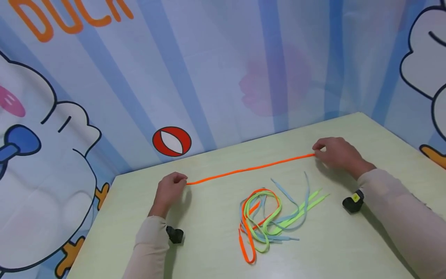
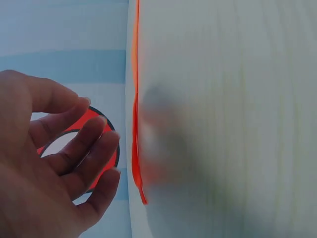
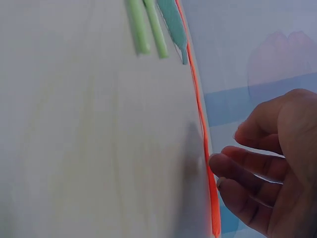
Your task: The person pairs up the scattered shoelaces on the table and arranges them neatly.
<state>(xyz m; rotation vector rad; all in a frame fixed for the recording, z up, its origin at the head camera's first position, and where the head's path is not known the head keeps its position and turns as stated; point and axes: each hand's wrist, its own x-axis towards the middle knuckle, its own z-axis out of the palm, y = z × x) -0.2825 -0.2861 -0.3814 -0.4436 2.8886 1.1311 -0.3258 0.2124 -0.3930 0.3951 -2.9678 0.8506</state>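
An orange shoelace stretches nearly straight across the table, towards its back edge. At its left end is my left hand; in the left wrist view the fingers are loosely bent and apart from the lace, whose tip lies free. My right hand is at the other end. Seen from the right wrist, its thumb and fingers are parted and loosely bent beside the lace, with nothing gripped between them. Nearer me lies a loose tangle of orange, green and light-blue shoelaces.
The pale wooden table meets a printed blue-striped backdrop along its back and right edges. Small black wrist cameras sit at both cuffs, the left one and the right one. Green lace tips show in the right wrist view.
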